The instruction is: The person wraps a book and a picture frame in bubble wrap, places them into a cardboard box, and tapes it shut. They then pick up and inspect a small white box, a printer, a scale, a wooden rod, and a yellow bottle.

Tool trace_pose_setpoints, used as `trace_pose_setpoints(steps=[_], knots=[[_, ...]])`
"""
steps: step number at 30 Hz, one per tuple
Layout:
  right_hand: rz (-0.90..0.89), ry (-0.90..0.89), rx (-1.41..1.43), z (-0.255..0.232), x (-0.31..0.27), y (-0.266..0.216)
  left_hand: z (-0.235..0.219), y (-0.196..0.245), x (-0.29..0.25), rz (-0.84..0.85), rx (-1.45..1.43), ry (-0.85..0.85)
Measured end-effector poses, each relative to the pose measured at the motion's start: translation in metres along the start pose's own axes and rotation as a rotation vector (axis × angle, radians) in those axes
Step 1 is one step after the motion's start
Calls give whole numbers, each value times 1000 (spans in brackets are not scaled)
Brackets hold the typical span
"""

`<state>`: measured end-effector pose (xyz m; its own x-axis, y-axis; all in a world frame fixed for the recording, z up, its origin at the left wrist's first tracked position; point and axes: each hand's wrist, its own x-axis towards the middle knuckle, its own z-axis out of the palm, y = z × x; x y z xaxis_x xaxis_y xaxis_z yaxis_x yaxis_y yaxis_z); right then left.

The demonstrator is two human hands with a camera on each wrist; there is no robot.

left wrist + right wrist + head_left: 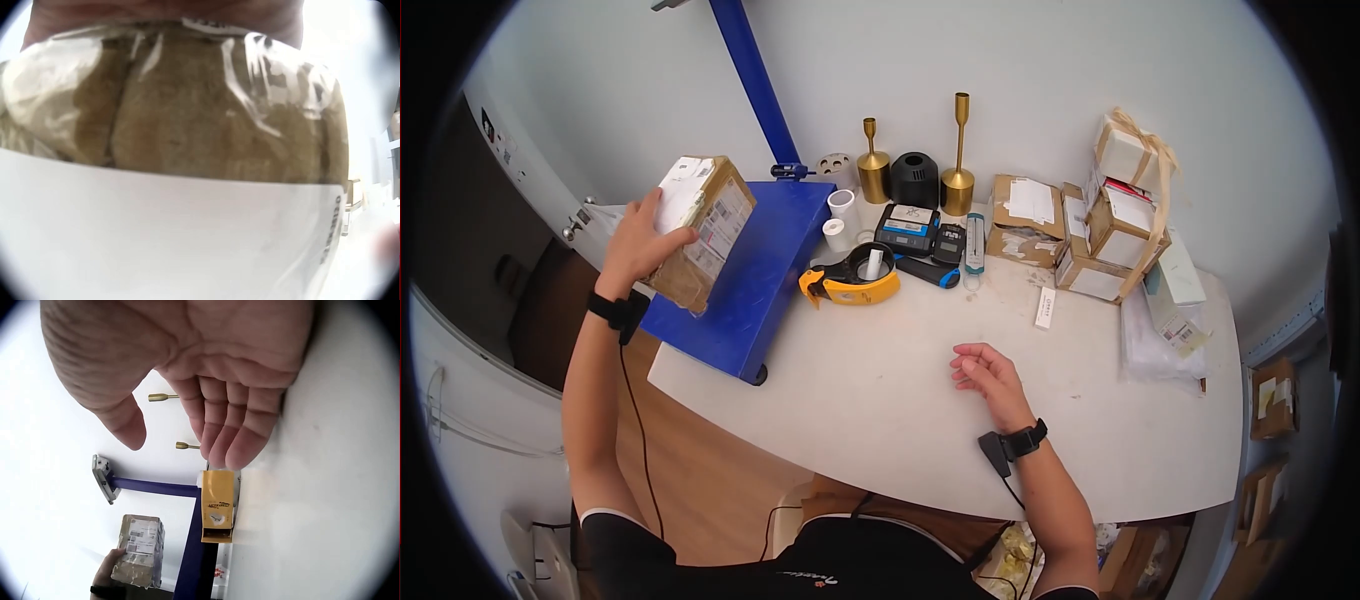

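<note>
head view: the left hand (pixel 638 245), spread wide, grips a tilted cardboard box (pixel 718 232) above a blue platform (pixel 772 250), seemingly a carrying step; the right hand (pixel 992 386), fingers relaxed and empty, hovers over the table (pixel 860 400); left wrist view: the box's white label (pixel 169 225) looms close, fingertips hidden. right wrist view: the box hangs clear of the platform; setting it down would need levelling.
</note>
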<state>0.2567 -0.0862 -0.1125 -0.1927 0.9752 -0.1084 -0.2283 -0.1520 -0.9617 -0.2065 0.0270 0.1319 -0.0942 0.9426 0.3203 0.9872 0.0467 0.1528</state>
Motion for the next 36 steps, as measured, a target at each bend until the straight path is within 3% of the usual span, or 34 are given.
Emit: trace_pose_setpoints(steps=[2,7,15,18,20,21,23,25,27,29,31,33,36], knots=[[-4,-1,6,-1,1,3,13,-11,11,-79,93,-72],[0,-3,0,0,-2,1,43,-21,20,-76,118,-97],[14,0,-7,0,0,0,59,-24,23,-146,128,-192],[11,-1,-15,-1,1,1,58,-27,19,-102,95,-180],[21,2,-15,0,0,-2,55,-22,14,47,147,-136],[28,11,-12,0,0,-2,57,-19,8,42,145,-130],[24,1,-1,-1,0,2,66,-9,-13,365,180,185],[30,2,18,0,0,0,57,31,-42,521,-28,205],[19,6,18,-1,0,1,52,66,-75,670,-78,126],[26,9,30,-1,0,1,57,88,-104,767,-196,-79],[21,13,33,-1,-1,1,61,100,-127,745,-411,-547],[30,20,47,0,-2,-2,87,105,-138,785,-518,-811],[30,28,89,-2,-1,2,132,116,-151,709,-738,-797]])
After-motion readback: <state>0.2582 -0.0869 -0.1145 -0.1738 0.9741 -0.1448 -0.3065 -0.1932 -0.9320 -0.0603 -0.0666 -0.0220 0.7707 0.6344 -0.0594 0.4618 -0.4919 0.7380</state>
